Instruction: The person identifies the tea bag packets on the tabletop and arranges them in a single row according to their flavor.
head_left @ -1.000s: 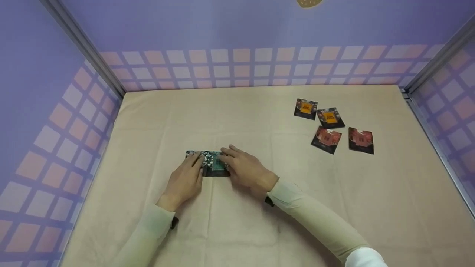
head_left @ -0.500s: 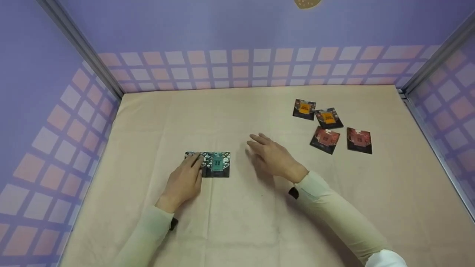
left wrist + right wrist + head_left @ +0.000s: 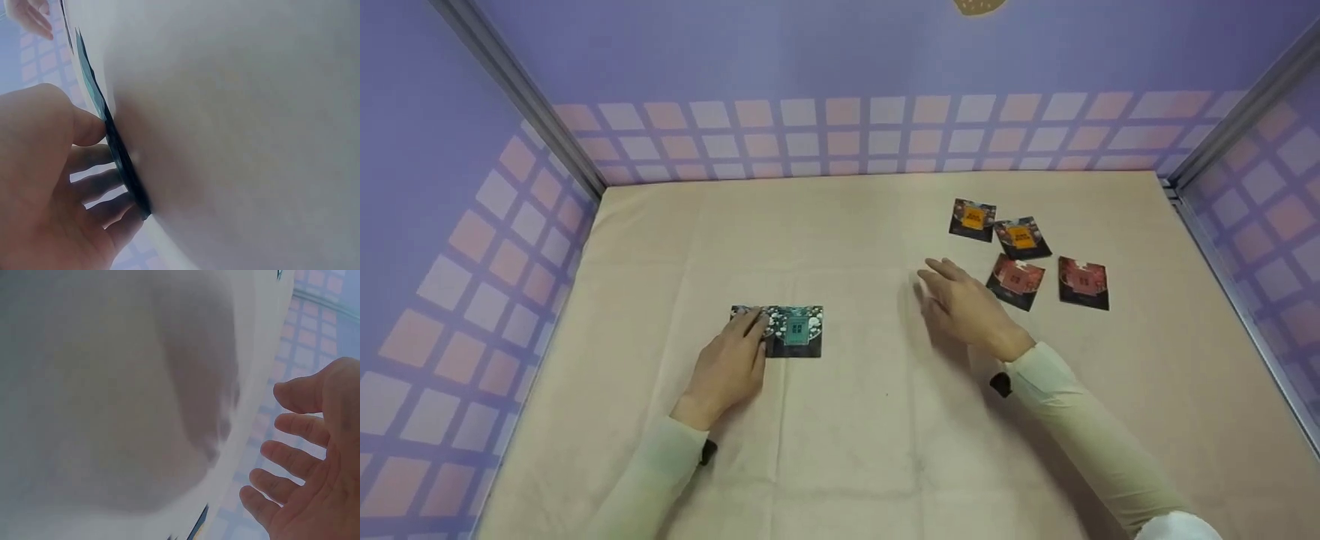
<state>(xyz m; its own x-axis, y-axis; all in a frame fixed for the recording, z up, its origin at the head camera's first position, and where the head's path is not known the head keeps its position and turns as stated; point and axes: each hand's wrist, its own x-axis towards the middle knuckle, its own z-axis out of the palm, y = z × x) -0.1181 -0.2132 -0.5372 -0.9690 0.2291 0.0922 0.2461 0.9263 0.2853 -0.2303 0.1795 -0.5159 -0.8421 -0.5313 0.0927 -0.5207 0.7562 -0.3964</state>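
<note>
Two flat square packets with dark lower ends and green-and-white floral fronts lie side by side, edges meeting, near mid-table. My left hand (image 3: 725,367) rests on the left green packet (image 3: 738,309), its fingers covering most of it. The right green packet (image 3: 797,330) is uncovered. In the left wrist view the fingertips and thumb touch the near face of the dark packet edge (image 3: 128,174). My right hand (image 3: 969,306) is above the cloth with relaxed, spread fingers and nothing in them. Nearest to it is a red packet (image 3: 1015,282), just right of its knuckles.
A second red packet (image 3: 1084,283) lies further right. Behind the red ones are an orange-labelled packet (image 3: 973,220) and another orange packet (image 3: 1023,238), close together. Cream cloth (image 3: 840,435) covers the table. Purple checked walls (image 3: 840,135) bound the back and sides.
My right hand has lifted off the right green packet and moved rightward toward the red and orange packets. My left hand has stayed in place on the left green packet.
</note>
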